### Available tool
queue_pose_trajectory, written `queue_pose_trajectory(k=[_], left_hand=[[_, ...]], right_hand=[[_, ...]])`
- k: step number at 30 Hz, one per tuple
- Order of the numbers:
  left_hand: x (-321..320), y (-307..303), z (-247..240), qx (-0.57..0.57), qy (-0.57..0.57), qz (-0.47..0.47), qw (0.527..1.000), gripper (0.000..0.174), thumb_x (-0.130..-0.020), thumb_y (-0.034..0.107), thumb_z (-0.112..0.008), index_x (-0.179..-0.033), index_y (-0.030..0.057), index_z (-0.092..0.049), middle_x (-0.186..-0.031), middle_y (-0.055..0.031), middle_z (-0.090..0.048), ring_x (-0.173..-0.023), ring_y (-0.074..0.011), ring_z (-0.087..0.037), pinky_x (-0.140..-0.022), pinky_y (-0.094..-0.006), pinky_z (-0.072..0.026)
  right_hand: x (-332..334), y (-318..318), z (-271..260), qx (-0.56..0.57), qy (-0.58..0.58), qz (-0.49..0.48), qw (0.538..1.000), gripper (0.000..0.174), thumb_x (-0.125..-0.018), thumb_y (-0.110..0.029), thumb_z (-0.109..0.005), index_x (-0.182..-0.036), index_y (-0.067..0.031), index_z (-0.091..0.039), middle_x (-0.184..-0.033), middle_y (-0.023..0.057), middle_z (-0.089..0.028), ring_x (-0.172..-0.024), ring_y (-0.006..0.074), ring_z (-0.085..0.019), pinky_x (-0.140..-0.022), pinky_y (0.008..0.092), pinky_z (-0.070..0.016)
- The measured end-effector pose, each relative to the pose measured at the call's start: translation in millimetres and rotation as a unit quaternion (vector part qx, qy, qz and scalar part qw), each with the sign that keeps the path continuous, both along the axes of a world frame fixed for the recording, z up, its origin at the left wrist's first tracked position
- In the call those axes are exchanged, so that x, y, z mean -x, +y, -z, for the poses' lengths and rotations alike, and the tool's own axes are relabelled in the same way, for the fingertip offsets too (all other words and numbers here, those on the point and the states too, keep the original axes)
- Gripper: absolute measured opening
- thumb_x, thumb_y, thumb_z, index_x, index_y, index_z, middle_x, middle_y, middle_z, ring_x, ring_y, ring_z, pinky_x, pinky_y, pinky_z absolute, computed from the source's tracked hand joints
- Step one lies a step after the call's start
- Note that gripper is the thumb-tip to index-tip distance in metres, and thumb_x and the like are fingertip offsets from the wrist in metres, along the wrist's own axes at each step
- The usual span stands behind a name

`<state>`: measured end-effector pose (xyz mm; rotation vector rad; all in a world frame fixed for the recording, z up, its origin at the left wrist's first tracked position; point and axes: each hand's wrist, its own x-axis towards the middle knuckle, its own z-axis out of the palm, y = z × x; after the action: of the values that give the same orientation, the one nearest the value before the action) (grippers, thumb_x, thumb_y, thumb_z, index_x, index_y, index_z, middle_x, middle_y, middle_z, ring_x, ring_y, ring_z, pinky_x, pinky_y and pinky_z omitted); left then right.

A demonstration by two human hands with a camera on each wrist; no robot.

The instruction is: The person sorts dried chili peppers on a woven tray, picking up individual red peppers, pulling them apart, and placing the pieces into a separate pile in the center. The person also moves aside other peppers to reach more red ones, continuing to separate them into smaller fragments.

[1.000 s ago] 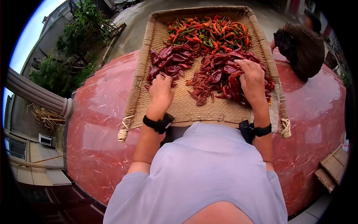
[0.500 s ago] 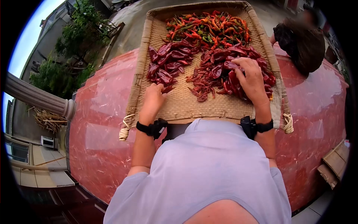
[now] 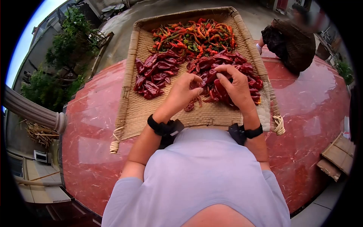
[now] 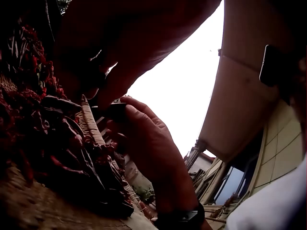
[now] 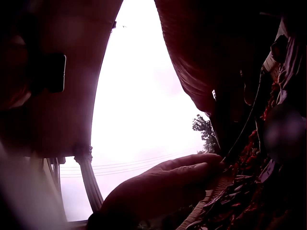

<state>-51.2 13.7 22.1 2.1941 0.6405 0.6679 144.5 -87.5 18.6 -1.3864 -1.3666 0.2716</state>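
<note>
Dark red dried peppers lie in two heaps, a left heap (image 3: 153,75) and a right heap (image 3: 244,68), on a woven tray (image 3: 141,119). My left hand (image 3: 181,92) is over the tray's middle, thumb and fingers apart, beside the right heap. Over that heap my right hand (image 3: 238,89) pinches a dark pepper, its fingers facing the left hand. In the left wrist view the right hand (image 4: 151,143) holds a dark pepper (image 4: 115,111) right by the left hand's fingertips. The right wrist view shows the left hand (image 5: 168,182) low in the picture.
Mixed red, orange and green chillies (image 3: 194,38) cover the tray's far end. Small shrivelled peppers (image 3: 190,105) lie near the left hand. A seated person (image 3: 295,45) is beyond the tray's right side. Red polished floor (image 3: 298,113) surrounds the tray, with flattened cardboard (image 3: 338,157) at right.
My left hand has left the left heap's near edge, where peppers now lie, and moved right toward my right hand. The right hand stays over its heap. The head view has shifted.
</note>
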Motion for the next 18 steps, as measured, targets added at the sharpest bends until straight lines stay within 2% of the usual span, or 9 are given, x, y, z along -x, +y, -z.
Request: queue_pose_trajectory(k=[3, 4, 7, 8, 11, 12, 15, 16, 18], left_hand=[[-4.3, 9.4, 10.8, -0.055, -0.010, -0.025, 0.998, 0.030, -0.089, 0.007, -0.074, -0.117, 0.0035, -0.067, -0.114, -0.0096, -0.062, -0.112, -0.0203, -0.061, -0.093, -0.0336, -0.0502], [-6.9, 9.8, 11.4, -0.008, -0.016, -0.029, 0.999, 0.029, -0.092, 0.006, -0.071, -0.119, 0.0024, -0.064, -0.115, -0.0081, -0.064, -0.112, -0.0182, -0.063, -0.093, -0.0318, -0.0518], [-15.2, 5.6, 9.6, 0.171, -0.027, 0.009, 0.985, 0.023, -0.094, 0.002, -0.067, -0.116, 0.0005, -0.063, -0.117, -0.0072, -0.066, -0.108, -0.0165, -0.065, -0.092, -0.0288, -0.0532], [-17.2, 3.2, 12.8, 0.156, -0.058, 0.031, 0.986, 0.023, -0.094, 0.000, -0.066, -0.117, 0.0001, -0.062, -0.118, -0.0074, -0.067, -0.110, -0.0160, -0.065, -0.093, -0.0282, -0.0534], [-17.4, -2.4, 16.7, 0.158, -0.104, 0.068, 0.980, 0.026, -0.095, -0.002, -0.064, -0.120, 0.0000, -0.058, -0.119, -0.0081, -0.067, -0.112, -0.0160, -0.066, -0.096, -0.0283, -0.0534], [-13.5, -5.3, 10.8, 0.193, -0.079, 0.059, 0.976, 0.030, -0.093, -0.003, -0.066, -0.122, 0.0010, -0.058, -0.121, -0.0091, -0.067, -0.113, -0.0160, -0.065, -0.098, -0.0294, -0.0530], [7.3, -1.1, 0.5, 0.046, -0.007, -0.004, 0.999, 0.033, -0.091, 0.000, -0.069, -0.123, 0.0028, -0.059, -0.117, -0.0094, -0.067, -0.114, -0.0166, -0.063, -0.099, -0.0315, -0.0522], [18.3, 20.8, 26.0, -0.013, -0.019, -0.014, 1.000, 0.038, -0.088, 0.004, -0.073, -0.124, 0.0051, -0.061, -0.112, -0.0105, -0.066, -0.112, -0.0219, -0.063, -0.097, -0.0345, -0.0517], [48.7, 38.5, 26.5, -0.181, 0.102, -0.106, 0.972, 0.040, -0.085, 0.001, -0.070, -0.124, 0.0061, -0.063, -0.112, -0.0130, -0.063, -0.106, -0.0305, -0.062, -0.094, -0.0389, -0.0513]], right_hand=[[-11.5, -0.3, 6.3, -0.033, -0.129, 0.106, 0.985, 0.031, -0.088, -0.006, -0.070, -0.119, -0.0057, -0.066, -0.112, 0.0097, -0.068, -0.107, 0.0240, -0.063, -0.083, 0.0346, -0.0550], [-12.3, 0.9, 6.3, -0.049, -0.177, 0.132, 0.974, 0.035, -0.087, -0.006, -0.071, -0.121, -0.0063, -0.066, -0.114, 0.0098, -0.067, -0.111, 0.0254, -0.061, -0.084, 0.0357, -0.0549], [0.7, -5.7, -4.9, -0.026, -0.121, -0.027, 0.992, 0.042, -0.085, -0.008, -0.074, -0.126, -0.0072, -0.064, -0.118, 0.0094, -0.066, -0.115, 0.0251, -0.058, -0.085, 0.0354, -0.0546], [5.8, -4.7, -4.5, -0.030, -0.151, -0.038, 0.987, 0.042, -0.085, -0.005, -0.072, -0.126, -0.0063, -0.063, -0.115, 0.0093, -0.066, -0.110, 0.0253, -0.059, -0.085, 0.0347, -0.0546], [7.5, 0.5, 6.5, 0.072, 0.006, -0.099, 0.992, 0.040, -0.086, -0.004, -0.071, -0.125, -0.0061, -0.064, -0.110, 0.0096, -0.068, -0.103, 0.0260, -0.062, -0.085, 0.0350, -0.0537], [6.7, -1.4, 3.5, 0.066, -0.074, -0.063, 0.993, 0.033, -0.087, -0.004, -0.070, -0.119, -0.0058, -0.067, -0.104, 0.0098, -0.071, -0.099, 0.0281, -0.064, -0.087, 0.0374, -0.0520], [-2.9, 0.3, 6.4, 0.004, -0.150, -0.030, 0.988, 0.025, -0.086, -0.005, -0.071, -0.112, -0.0060, -0.070, -0.101, 0.0103, -0.072, -0.098, 0.0302, -0.065, -0.090, 0.0391, -0.0500], [-5.0, 1.3, 6.8, -0.028, -0.146, 0.000, 0.989, 0.022, -0.086, -0.004, -0.070, -0.108, -0.0058, -0.071, -0.102, 0.0103, -0.072, -0.098, 0.0313, -0.065, -0.091, 0.0396, -0.0493], [-15.5, 0.7, 5.7, -0.018, -0.166, 0.074, 0.983, 0.022, -0.087, -0.008, -0.070, -0.109, -0.0083, -0.072, -0.102, 0.0089, -0.072, -0.102, 0.0302, -0.063, -0.095, 0.0406, -0.0470]])
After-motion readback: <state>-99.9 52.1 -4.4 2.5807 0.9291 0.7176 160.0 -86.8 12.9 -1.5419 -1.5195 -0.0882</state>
